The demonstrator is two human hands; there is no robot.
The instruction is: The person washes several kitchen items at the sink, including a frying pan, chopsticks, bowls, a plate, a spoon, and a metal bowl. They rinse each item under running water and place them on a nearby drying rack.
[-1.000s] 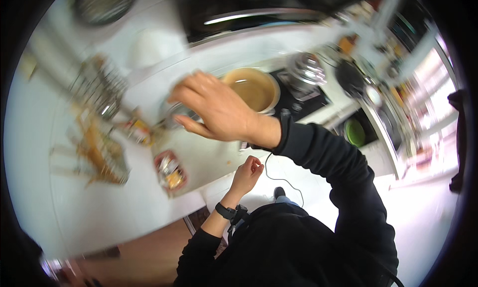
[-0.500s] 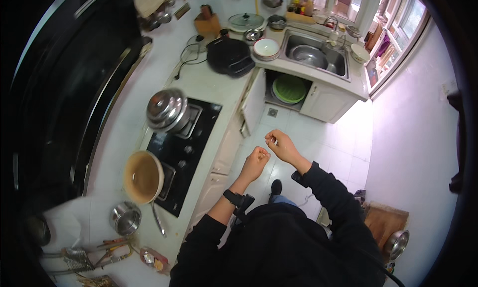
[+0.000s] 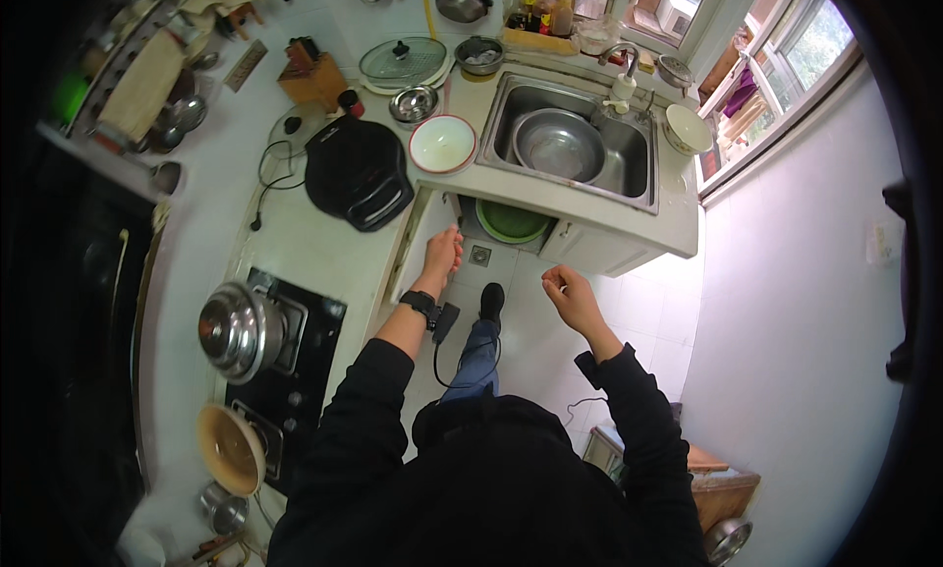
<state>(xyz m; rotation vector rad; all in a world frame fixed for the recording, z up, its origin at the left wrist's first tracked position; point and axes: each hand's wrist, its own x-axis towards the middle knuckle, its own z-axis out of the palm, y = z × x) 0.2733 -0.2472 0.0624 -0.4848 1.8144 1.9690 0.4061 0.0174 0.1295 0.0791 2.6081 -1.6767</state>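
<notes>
My left hand (image 3: 444,254) is closed, its fingers curled in. It is right beside the edge of the open white cabinet door (image 3: 425,235); whether it touches the door I cannot tell. My right hand (image 3: 573,298) hangs over the floor to the right, its fingers curled loosely together, with nothing visible in them. Between and beyond my hands lies the cabinet opening under the sink, where a green basin (image 3: 513,221) sits. Above it, a large metal basin (image 3: 559,145) rests in the steel sink (image 3: 629,177).
A white bowl with a red rim (image 3: 442,144) and a black electric griddle (image 3: 356,172) stand on the counter. On the left are the gas stove (image 3: 306,366), a lidded steel pot (image 3: 239,331) and a pan (image 3: 231,449). A wooden board (image 3: 722,493) leans at lower right.
I have stepped toward the sink, so the counter appears closer. My hands have moved apart: the left has gone forward to the cabinet door, the right stays to the right.
</notes>
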